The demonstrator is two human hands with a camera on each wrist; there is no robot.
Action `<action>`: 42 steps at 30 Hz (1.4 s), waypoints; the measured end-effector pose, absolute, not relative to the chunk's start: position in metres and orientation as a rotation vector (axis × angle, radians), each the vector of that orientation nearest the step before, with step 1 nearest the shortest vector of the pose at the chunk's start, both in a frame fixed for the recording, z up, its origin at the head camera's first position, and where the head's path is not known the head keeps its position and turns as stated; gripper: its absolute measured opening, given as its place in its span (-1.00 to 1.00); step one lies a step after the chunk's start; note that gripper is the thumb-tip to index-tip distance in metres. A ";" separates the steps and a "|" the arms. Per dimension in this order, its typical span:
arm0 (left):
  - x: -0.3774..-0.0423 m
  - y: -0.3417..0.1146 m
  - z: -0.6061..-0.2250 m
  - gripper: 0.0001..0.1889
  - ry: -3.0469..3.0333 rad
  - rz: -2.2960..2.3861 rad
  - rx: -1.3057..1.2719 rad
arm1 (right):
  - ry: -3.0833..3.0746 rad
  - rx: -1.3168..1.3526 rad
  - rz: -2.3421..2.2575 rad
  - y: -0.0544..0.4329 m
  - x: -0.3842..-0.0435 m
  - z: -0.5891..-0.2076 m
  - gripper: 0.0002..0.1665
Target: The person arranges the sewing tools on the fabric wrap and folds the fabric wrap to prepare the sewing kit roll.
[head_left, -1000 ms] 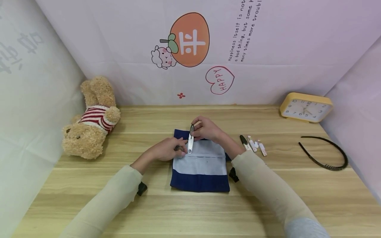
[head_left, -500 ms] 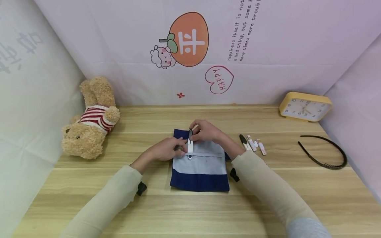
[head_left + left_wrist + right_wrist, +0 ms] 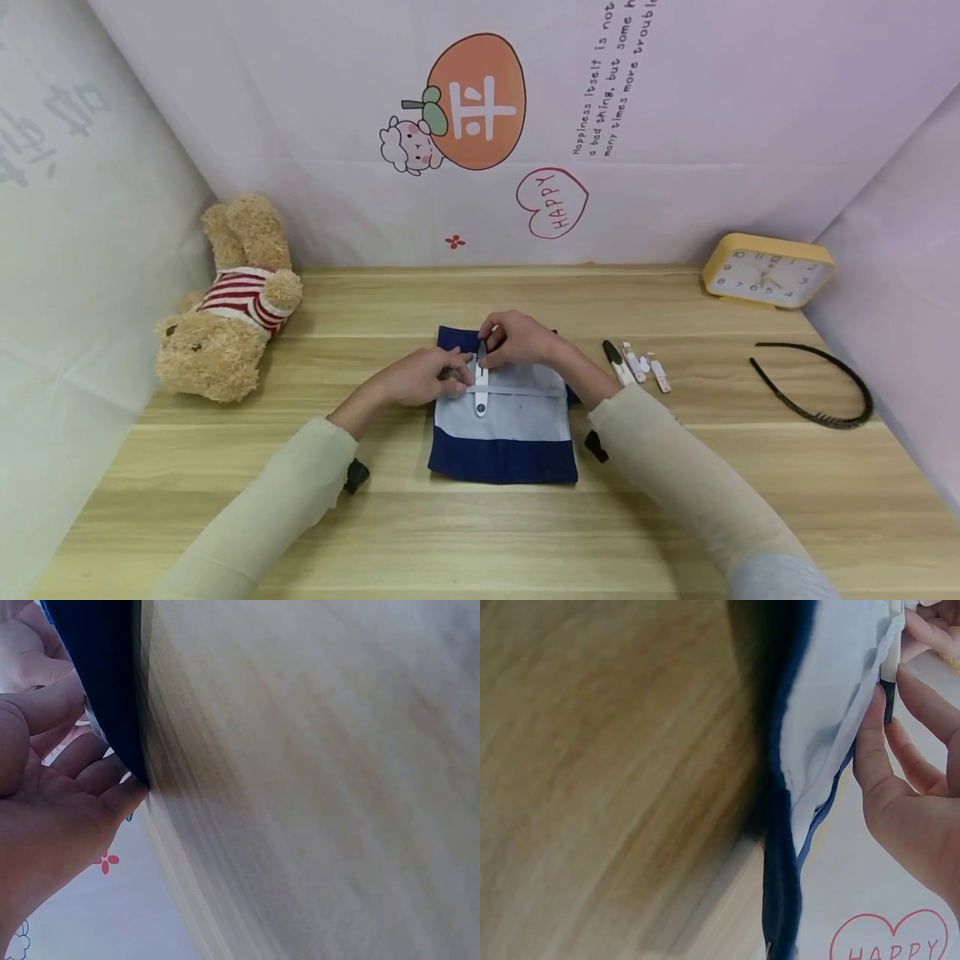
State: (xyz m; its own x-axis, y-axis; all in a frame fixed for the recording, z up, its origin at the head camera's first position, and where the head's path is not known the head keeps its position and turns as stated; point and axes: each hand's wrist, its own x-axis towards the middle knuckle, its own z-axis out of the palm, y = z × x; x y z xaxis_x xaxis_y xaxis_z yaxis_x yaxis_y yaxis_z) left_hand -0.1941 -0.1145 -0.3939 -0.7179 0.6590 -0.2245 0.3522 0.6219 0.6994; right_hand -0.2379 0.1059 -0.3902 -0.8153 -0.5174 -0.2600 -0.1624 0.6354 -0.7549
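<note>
Head view first, and the wall does the shouting: "HAPPY" climbs sideways inside a red heart outline (image 3: 552, 202), and beside it, also sideways, lines of lettering (image 3: 611, 83) read "Happiness itself is not", "a bad thing, but some" and "many times more", each running towards the top edge. The yellow clock (image 3: 768, 271) shows its numerals, tilted.

Down to the navy-and-grey cloth (image 3: 502, 461) on the wooden table (image 3: 465, 542): there's the slim white implement (image 3: 482, 403) on its left half, long axis running away from the person, dark end far, round-dotted white end near. It crosses the pale band (image 3: 528, 391) (over or under, I can't tell). The right hand (image 3: 517, 340) has the dark end pinched; the left hand (image 3: 416, 377) is at the cloth's left side, fingers bent, just beside the implement.

Over to the left wrist: thumb and fingers bend around the navy edge, a fingertip touching it; whether they're clamped on it is hidden. A red flower print (image 3: 106, 862) shows below.

Right wrist now: thumb and finger sit either side of the implement, dark end pointing down the frame, and "HAPPY" reads level at the bottom.
</note>
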 end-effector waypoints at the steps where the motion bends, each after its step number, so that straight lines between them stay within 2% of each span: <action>1: -0.194 -0.115 -0.394 -0.88 2.379 0.887 0.799 | 2.397 -0.545 -1.034 0.106 -0.237 -0.390 -0.54; 20: -0.193 -0.116 -0.395 -0.89 2.382 0.898 0.839 | 2.360 -0.757 -0.843 0.109 -0.229 -0.389 -0.58; 33: -0.195 -0.116 -0.394 -0.89 2.428 0.870 0.860 | 2.372 -0.777 -0.829 0.111 -0.228 -0.385 -0.51; 42: -0.198 -0.103 -0.389 -0.82 2.579 0.845 0.865 | 2.397 -0.721 -0.996 0.143 -0.229 -0.371 -0.46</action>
